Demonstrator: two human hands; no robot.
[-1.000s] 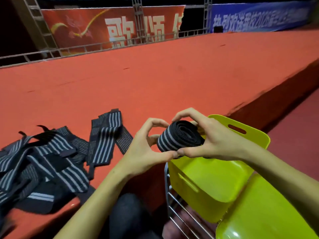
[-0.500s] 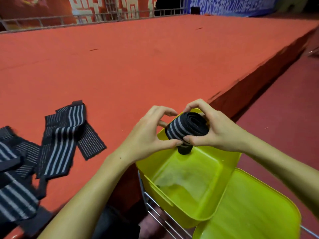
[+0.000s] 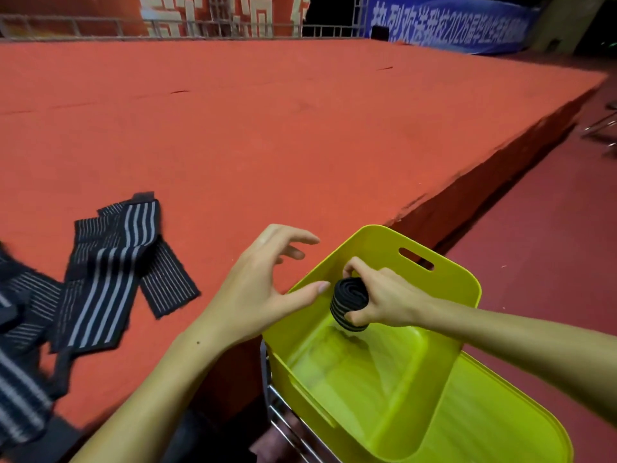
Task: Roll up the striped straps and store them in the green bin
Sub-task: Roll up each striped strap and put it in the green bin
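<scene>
Gripping rolled strap (image 3: pixel 349 300) inside green bin (image 3: pixel 467 285) rim: right hand (image 3: pixel 384 295).

Both forearms bare to the frame edge, no sleeves visible. Left hand (image 3: pixel 263 282) and right hand (image 3: pixel 384 295) without gloves, rings or watch. Small dark mole on left forearm (image 3: pixel 198 342). Dark legwear below.

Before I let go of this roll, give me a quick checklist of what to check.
1. Roll still wound tight: ok.
2. Right hand grips the roll: ok.
3. Roll inside the rim of the green bin: ok.
4. Bin floor below free of other rolls: ok, none seen.
5. Left hand off the roll, fingers relaxed: ok.
6. Loose straps on the red platform left to roll: not ok, several remain.
</scene>
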